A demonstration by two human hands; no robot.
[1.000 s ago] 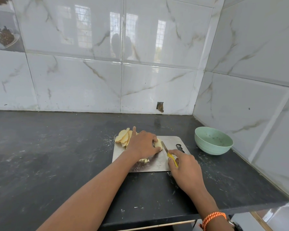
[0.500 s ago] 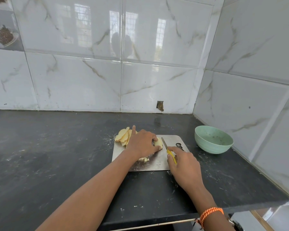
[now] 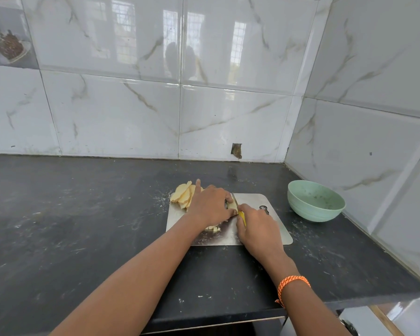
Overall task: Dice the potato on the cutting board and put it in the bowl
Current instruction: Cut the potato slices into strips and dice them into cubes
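White tiled walls stand behind a dark counter. Near the middle of the frame lies a shiny cutting board. The left hand curls over a potato piece, holding it down. The right hand grips a yellow-handled knife, whose blade seems to touch that piece. Potato slices sit at the board's upper left corner. A green bowl stands to the right.

Home kitchen: dark stone counter w/ glossy marble-look wall tiles, cutting board, bowl.
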